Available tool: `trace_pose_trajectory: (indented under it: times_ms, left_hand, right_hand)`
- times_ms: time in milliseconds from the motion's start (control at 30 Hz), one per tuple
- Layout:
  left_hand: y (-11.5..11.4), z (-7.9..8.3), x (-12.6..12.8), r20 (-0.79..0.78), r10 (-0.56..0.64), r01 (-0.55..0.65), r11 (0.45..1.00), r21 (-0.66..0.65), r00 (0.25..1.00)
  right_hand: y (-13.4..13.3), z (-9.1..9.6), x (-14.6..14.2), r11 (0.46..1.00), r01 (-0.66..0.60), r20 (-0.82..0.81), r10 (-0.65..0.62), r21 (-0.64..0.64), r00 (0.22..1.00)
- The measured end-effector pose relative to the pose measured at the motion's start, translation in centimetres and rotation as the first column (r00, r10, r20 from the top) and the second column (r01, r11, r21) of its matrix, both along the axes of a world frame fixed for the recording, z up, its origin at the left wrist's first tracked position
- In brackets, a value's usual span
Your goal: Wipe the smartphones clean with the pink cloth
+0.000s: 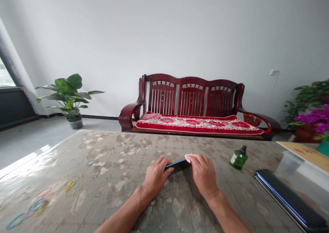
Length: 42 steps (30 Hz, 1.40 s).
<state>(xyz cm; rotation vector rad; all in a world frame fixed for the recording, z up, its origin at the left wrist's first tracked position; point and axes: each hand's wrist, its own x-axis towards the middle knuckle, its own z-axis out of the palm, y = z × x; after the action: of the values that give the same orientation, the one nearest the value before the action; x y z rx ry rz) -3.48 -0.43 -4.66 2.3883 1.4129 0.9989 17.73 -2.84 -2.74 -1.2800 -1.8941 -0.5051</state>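
Note:
Both my hands rest on the patterned table (115,157) and hold a thin dark phone-like slab (178,165) between them, raised on its edge. My left hand (155,176) grips its left end with curled fingers. My right hand (203,173) holds the right end, with a small pink piece (188,157) pinched at its fingertips against the slab's top edge.
A small green bottle (239,157) stands to the right of my hands. A dark flat tablet (290,198) and a clear box (298,164) lie at the right edge. Several coloured rubber bands (38,204) lie at the left. A red wooden bench (192,106) and potted plants stand beyond.

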Motion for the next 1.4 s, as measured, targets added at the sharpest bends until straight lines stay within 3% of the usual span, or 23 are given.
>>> trace_pose_trajectory:
  times_ms: [133, 333, 500, 700, 833, 933, 1000, 1100, 1267, 1400]
  left_hand:
    - [0.0, -0.1, 0.0, 0.014, -0.018, 0.018, 1.0, -0.011, 1.0]
    - [0.0, 0.1, 0.0, 0.019, -0.003, 0.003, 0.999, -0.032, 1.0]
    - [0.2, 0.2, 0.0, 0.047, -0.002, 0.005, 0.997, -0.073, 0.999]
    - [0.3, 0.2, 0.0, 0.082, 0.013, -0.005, 0.995, -0.1, 0.997]
    - [0.3, 0.3, 0.0, 0.085, 0.033, -0.024, 0.993, -0.111, 0.996]
    - [0.3, 0.2, -0.1, 0.078, 0.044, -0.036, 0.995, -0.095, 0.996]
    - [0.2, 0.0, -0.2, 0.061, 0.028, -0.024, 0.998, -0.064, 0.998]
    - [-0.1, -0.1, -0.2, 0.022, -0.03, 0.03, 1.0, -0.003, 0.999]
    - [-0.5, -0.1, -0.2, -0.01, -0.074, 0.075, 0.996, 0.042, 0.997]
    - [-0.8, 0.0, -0.3, -0.015, -0.101, 0.102, 0.994, 0.043, 0.995]
  right_hand:
    - [0.5, -0.2, 1.1, 0.993, 0.116, -0.009, -0.116, 0.001, 0.993]
    - [-0.4, 0.0, -1.1, 0.998, -0.05, 0.034, 0.051, -0.028, 0.998]
    - [0.8, -0.8, 0.9, 0.995, 0.05, -0.102, -0.058, -0.081, 0.993]
    - [2.8, -3.3, 2.9, 0.966, -0.01, -0.504, -0.126, -0.258, 0.855]
    - [3.0, -4.3, 2.8, 0.899, 0.014, -0.494, -0.254, -0.438, 0.832]
    - [2.8, -4.2, 3.1, 0.871, 0.018, -0.46, -0.277, -0.492, 0.843]
    - [2.7, -3.8, 3.3, 0.898, 0.022, -0.48, -0.255, -0.439, 0.839]
    - [2.3, -2.9, 3.3, 0.964, 0.046, -0.478, -0.172, -0.263, 0.861]
    - [0.8, -1.4, 1.4, 0.997, 0.026, -0.216, -0.042, -0.077, 0.976]
    - [-0.7, -0.6, -0.6, 0.995, -0.091, -0.028, 0.09, -0.037, 0.996]
